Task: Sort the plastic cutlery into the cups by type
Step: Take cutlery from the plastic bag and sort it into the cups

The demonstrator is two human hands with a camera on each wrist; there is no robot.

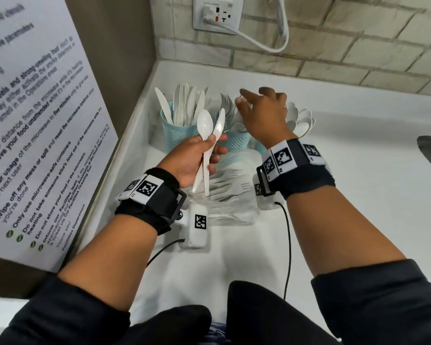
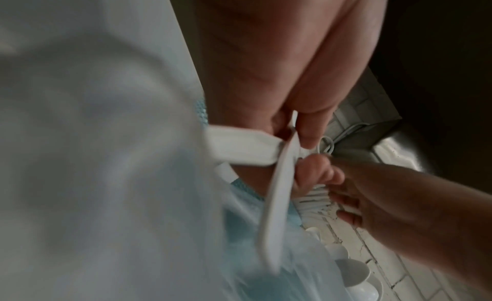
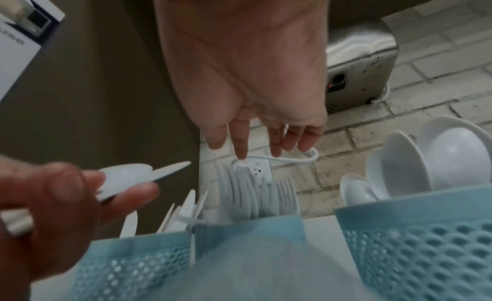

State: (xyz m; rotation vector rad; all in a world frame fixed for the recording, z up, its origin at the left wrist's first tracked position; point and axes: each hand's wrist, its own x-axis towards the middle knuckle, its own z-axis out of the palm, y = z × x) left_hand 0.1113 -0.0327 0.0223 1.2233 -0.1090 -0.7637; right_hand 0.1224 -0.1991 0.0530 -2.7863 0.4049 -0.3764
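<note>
My left hand (image 1: 197,158) grips two white plastic spoons (image 1: 205,127) by their handles, bowls up, in front of the cups; the handles (image 2: 277,192) cross under its thumb. Three light-blue mesh cups stand in the counter corner: the left one (image 1: 178,135) holds knives, the middle one (image 1: 237,143) forks (image 3: 253,192), the right one (image 3: 415,244) spoons (image 1: 300,119). Above the fork cup hovers my right hand (image 1: 256,108), fingers (image 3: 241,141) straight and holding nothing. A clear bag with more loose white cutlery (image 1: 230,192) lies on the counter below both hands.
The white counter (image 1: 358,175) meets a brick wall behind and a brown side wall with a printed notice (image 1: 42,135) on the left. A wall socket with a white cable (image 1: 218,14) sits above the cups. A metal appliance (image 3: 362,59) stands to the right.
</note>
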